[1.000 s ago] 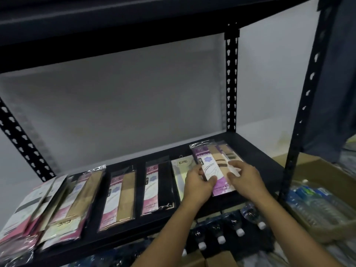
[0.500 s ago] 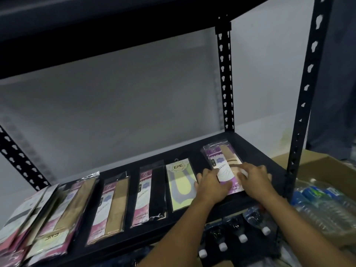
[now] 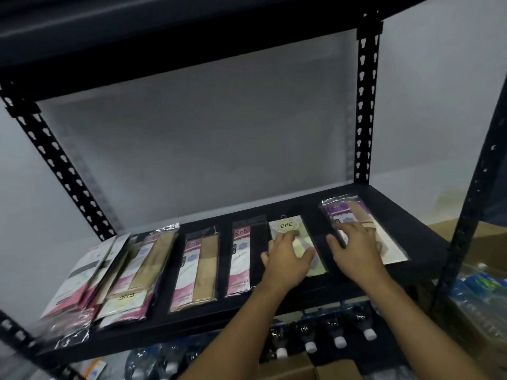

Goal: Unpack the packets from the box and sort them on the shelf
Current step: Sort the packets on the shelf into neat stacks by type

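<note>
Both hands are on the black shelf, apart from each other. Left hand lies flat on the cream packet, fingers spread and straight, gripping nothing. Right hand lies flat on the purple packet at the right end of the row, fingers spread, also no grip. The two packets lie side by side with a gap between them. Left of the cream one is a pink-black packet, just beside it, then a pink-tan packet, then a loose pile and a second pile overhanging the far left end. All lie flat, long side front to back. Capped bottles sit under the shelf. A carton is on the right.
</note>
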A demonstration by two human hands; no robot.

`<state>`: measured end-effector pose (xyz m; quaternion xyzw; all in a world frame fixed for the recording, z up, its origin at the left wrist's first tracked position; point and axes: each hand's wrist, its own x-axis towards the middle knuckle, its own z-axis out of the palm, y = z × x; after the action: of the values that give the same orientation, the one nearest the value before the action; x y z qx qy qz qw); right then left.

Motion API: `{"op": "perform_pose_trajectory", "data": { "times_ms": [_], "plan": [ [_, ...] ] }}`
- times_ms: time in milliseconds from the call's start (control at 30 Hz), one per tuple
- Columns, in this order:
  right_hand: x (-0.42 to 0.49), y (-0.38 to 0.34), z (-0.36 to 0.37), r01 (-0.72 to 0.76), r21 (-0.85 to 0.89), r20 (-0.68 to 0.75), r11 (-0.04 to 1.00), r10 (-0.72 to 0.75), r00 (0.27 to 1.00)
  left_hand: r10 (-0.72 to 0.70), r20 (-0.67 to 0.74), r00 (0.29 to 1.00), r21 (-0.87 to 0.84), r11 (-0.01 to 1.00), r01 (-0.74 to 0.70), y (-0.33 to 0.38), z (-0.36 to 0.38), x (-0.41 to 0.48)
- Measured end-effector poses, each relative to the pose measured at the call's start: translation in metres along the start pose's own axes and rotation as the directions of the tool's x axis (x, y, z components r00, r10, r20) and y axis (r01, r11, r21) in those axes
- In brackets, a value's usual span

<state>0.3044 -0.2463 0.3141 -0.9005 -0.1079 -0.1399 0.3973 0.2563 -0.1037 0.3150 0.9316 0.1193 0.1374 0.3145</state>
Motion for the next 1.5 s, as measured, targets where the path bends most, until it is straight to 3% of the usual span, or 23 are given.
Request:
{"op": "perform_pose_trajectory", "data": {
  "times_ms": [467, 733, 800, 933, 1133, 1267, 1367, 1500],
  "plan": [
    [-0.080, -0.144, 0.105, 0.181, 0.250, 0.259, 0.951, -0.246, 0.934, -0.165, -0.271, 0.948, -0.120, 0.983, 0.136, -0.135, -0.135, -0.072],
    [-0.123, -0.217, 0.170, 0.214, 0.317, 0.422, 0.924, -0.339, 0.841, -0.227, -0.604, 0.764, 0.139, 0.914, 0.382, -0.230, -0.232, -0.111],
    [-0.128, -0.232, 0.182, 0.222, 0.317, 0.446, 0.922, -0.351, 0.823, -0.280, -0.603, 0.747, 0.176, 0.867, 0.467, -0.253, -0.249, -0.114],
    [-0.136, -0.251, 0.199, 0.243, 0.329, 0.467, 0.913, -0.381, 0.798, -0.414, -0.448, 0.792, 0.281, 0.776, 0.565, -0.289, -0.263, -0.118],
    [-0.140, -0.260, 0.204, 0.239, 0.309, 0.486, 0.921, -0.369, 0.792, -0.299, -0.505, 0.810, 0.334, 0.797, 0.503, -0.290, -0.262, -0.130],
    [-0.143, -0.263, 0.196, 0.269, 0.328, 0.461, 0.906, -0.402, 0.791, -0.132, -0.538, 0.833, 0.266, 0.911, 0.316, -0.281, -0.264, -0.135],
    [-0.142, -0.270, 0.181, 0.314, 0.381, 0.387, 0.870, -0.458, 0.800, -0.020, -0.620, 0.785, 0.149, 0.978, 0.143, -0.267, -0.273, -0.137],
    [-0.132, -0.276, 0.155, 0.444, 0.351, 0.233, 0.824, -0.536, 0.811, -0.051, -0.662, 0.748, -0.066, 0.998, 0.010, -0.238, -0.295, -0.140]
  ]
}}
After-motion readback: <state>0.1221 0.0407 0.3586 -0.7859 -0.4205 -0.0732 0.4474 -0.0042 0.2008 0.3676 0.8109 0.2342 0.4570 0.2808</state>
